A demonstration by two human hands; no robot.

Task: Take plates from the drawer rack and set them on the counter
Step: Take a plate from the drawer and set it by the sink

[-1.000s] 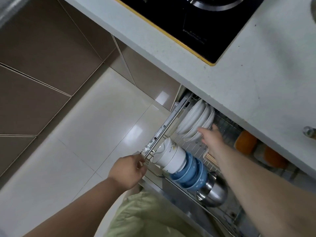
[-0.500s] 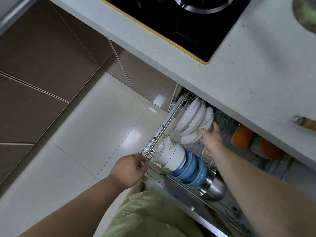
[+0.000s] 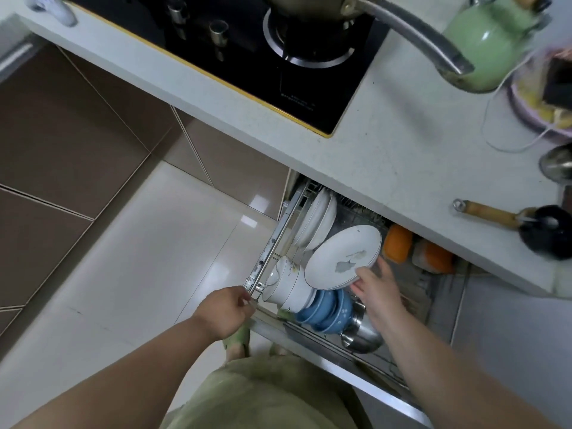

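The pull-out drawer rack point(image 3: 272, 243) stands open below the white counter point(image 3: 402, 156). My right hand point(image 3: 376, 287) grips the near edge of a white plate point(image 3: 342, 258), which is lifted out of its slot and tilted face up above the rack. Several more white plates point(image 3: 318, 216) stand upright at the rack's far left. My left hand point(image 3: 227, 311) is closed on the drawer's front left corner.
White bowls point(image 3: 288, 287), blue bowls point(image 3: 326, 311) and a steel bowl point(image 3: 363, 334) lie along the rack's front. Orange containers point(image 3: 397, 244) sit at its back. On the counter are a black hob point(image 3: 263, 57), a green kettle point(image 3: 492, 41) and a wooden-handled ladle point(image 3: 507, 219).
My right hand has pulled one plate out of the upright stack and raised it toward me, tilting it flat. The view has tipped up to show more counter. My left hand has stayed put.
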